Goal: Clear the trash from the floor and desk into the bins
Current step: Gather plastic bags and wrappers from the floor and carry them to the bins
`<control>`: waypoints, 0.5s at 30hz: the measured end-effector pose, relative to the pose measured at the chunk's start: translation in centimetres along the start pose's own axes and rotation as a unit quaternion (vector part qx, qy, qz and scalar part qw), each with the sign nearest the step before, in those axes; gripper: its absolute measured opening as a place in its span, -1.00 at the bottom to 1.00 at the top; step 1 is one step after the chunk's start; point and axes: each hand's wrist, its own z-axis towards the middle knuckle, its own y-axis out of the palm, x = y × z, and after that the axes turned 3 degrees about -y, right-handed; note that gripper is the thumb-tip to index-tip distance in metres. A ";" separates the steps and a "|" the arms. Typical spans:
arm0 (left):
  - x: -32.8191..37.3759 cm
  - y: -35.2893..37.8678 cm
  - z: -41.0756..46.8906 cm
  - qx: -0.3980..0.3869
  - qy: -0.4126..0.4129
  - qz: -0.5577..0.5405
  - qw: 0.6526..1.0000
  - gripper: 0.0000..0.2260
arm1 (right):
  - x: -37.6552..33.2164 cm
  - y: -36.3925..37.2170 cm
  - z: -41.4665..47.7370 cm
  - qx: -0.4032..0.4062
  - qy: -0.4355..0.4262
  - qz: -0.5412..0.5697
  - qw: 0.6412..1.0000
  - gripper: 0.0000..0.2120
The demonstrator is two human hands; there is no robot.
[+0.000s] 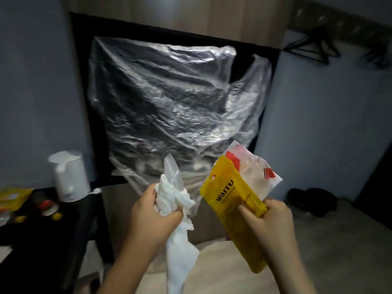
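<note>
Dim room: left hand [151, 215] raised, gripping white tissue [169, 196]; right hand [270, 222] clutching yellow packet [228, 187].

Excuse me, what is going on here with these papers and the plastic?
A person is gathering trash. The left hand grips crumpled white tissue and a clear plastic scrap; the right hand holds a yellow packet and a white-and-red wrapper. Both hands are raised in front of a large clear bin bag. These pieces are not yet in it.

Left hand [152, 211] raised ahead — fingers [171, 218] curled round a tissue [174, 199] — right hand [270, 221] beside it gripping a yellow packet [230, 187].
</note>
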 end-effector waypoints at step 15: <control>2.1 30.0 9.6 -0.251 0.051 0.004 0.966 -0.82 | 19.3 -13.3 9.2 0.217 0.181 -0.101 0.954 -0.69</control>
